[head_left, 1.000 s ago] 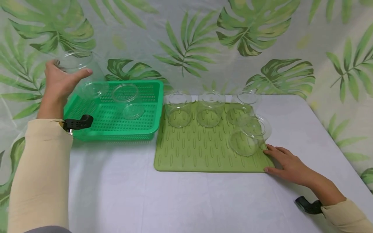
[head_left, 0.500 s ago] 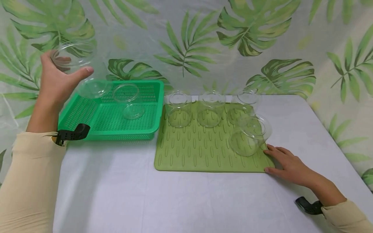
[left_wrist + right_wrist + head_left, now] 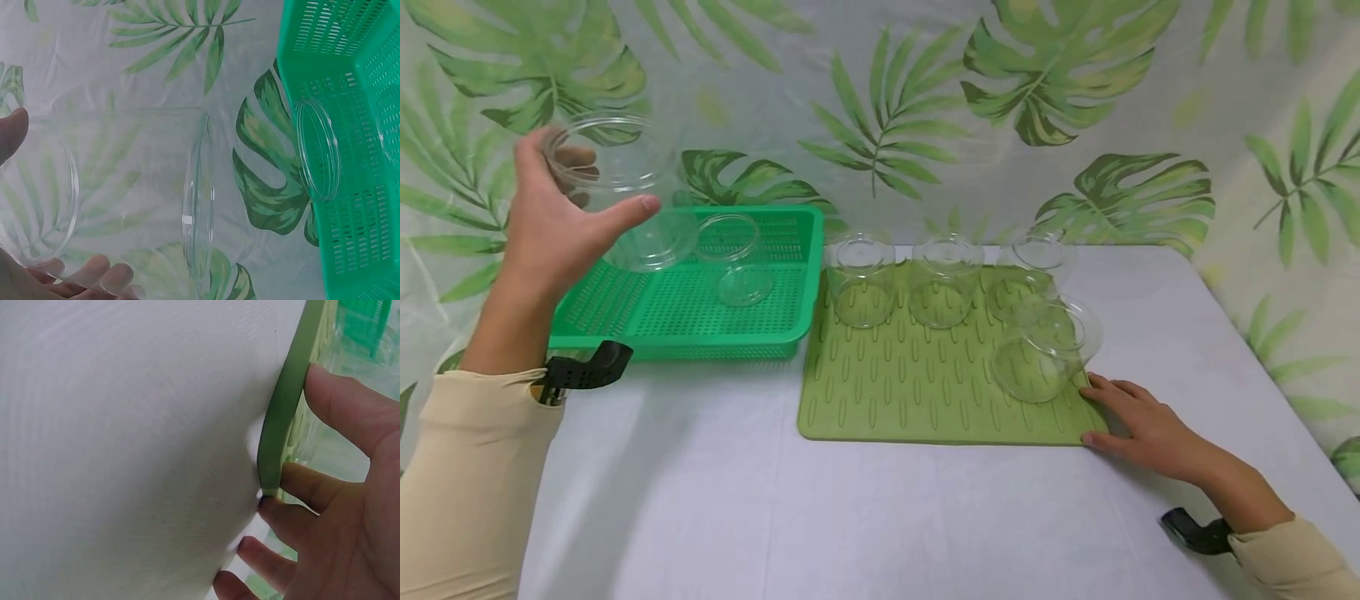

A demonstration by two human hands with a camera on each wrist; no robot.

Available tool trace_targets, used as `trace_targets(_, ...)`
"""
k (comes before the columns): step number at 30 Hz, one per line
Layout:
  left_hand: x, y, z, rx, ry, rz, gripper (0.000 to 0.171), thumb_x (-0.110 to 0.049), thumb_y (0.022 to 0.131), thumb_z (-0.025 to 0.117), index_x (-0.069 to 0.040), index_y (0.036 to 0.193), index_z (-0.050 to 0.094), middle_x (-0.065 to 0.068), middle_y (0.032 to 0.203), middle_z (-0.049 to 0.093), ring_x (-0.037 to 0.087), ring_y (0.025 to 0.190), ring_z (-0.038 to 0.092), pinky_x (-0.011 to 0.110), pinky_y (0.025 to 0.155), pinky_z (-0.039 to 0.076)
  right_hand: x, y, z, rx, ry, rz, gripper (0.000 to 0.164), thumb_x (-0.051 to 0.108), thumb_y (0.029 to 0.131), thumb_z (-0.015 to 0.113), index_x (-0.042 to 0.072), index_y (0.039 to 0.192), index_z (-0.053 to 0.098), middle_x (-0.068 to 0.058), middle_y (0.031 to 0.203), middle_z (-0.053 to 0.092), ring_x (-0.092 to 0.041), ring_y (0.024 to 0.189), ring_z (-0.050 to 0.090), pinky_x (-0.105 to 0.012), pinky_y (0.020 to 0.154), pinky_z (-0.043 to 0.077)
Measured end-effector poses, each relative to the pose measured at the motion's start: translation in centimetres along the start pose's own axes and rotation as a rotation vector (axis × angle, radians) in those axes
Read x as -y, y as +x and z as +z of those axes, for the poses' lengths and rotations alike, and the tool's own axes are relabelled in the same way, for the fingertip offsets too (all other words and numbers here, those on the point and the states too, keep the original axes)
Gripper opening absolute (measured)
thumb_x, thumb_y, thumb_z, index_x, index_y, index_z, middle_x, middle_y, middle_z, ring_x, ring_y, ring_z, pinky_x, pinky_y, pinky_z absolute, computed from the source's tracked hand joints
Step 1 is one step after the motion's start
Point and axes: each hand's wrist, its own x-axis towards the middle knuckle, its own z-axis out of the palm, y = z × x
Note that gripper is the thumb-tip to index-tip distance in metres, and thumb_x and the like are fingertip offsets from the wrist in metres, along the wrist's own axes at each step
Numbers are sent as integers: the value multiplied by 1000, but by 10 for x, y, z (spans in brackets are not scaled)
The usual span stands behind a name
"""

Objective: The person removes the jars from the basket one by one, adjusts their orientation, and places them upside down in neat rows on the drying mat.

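My left hand [image 3: 553,221] grips a clear cup [image 3: 643,167] in the air over the left end of the green basket [image 3: 685,340], thumb on the near side and fingers round the far side. The left wrist view shows this cup [image 3: 144,181] lying across the picture, several fingertips against its wall. Another clear cup [image 3: 745,287] stands inside the basket. At the right front corner of the olive-green mat [image 3: 895,392], my right hand [image 3: 1138,433] rests with relaxed fingers. Its thumb and fingertips touch the mat's edge [image 3: 281,419] in the right wrist view.
Three clear cups stand along the mat's back edge, among them a left cup [image 3: 862,292] and a middle cup [image 3: 943,292]. One more clear cup [image 3: 1033,367] sits near the right hand. A leaf-print cloth [image 3: 887,100] hangs behind the white table [image 3: 880,517].
My left hand has turned and shifted slightly with the cup, now a little to the right, while its forearm has dropped lower in view. My right hand has stayed still.
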Motion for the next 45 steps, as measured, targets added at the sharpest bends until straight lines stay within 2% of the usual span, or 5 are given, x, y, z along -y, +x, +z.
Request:
trace_targets(9, 5, -13, 7, 8, 34, 91, 92, -33, 81, 78, -27, 153, 20, -21, 124, 41, -3, 102, 35, 21, 89, 29, -1, 0, 1, -8, -10, 0, 65, 34, 88, 74, 1, 139, 51, -27, 152, 39, -50, 132, 36, -72, 92, 39)
trace_targets(12, 4, -22, 11, 30, 34, 110, 94, -31, 82, 78, -27, 154, 19, -16, 130, 43, 1, 110, 38, 23, 92, 29, 0, 0, 1, -10, -6, -4, 65, 34, 88, 74, 1, 139, 51, -26, 152, 39, -50, 132, 36, -71, 92, 39)
trace_targets(20, -3, -51, 27, 124, 49, 162, 103, -27, 78, 83, -23, 156, 15, 11, 147, 42, 30, 131, 38, 50, 106, 30, 0, 0, 2, -15, -10, -11, 64, 34, 87, 74, 2, 139, 52, -26, 151, 40, -49, 132, 37, -71, 91, 39)
trace_targets(31, -19, -80, 47, 269, 22, 216, 105, -25, 76, 85, -21, 157, 18, 8, 144, 47, 29, 124, 42, 47, 97, 35, -2, 0, 2, -6, -7, -2, 65, 34, 88, 74, 2, 139, 51, -27, 152, 39, -49, 132, 36, -71, 92, 39)
trace_targets(45, -25, -112, 88, 471, -112, 250, 97, -26, 77, 86, -22, 153, 26, -1, 148, 47, 21, 138, 43, 50, 109, 36, -3, 1, 2, -14, -14, -1, 65, 34, 87, 75, 3, 139, 51, -27, 151, 40, -50, 132, 36, -71, 92, 39)
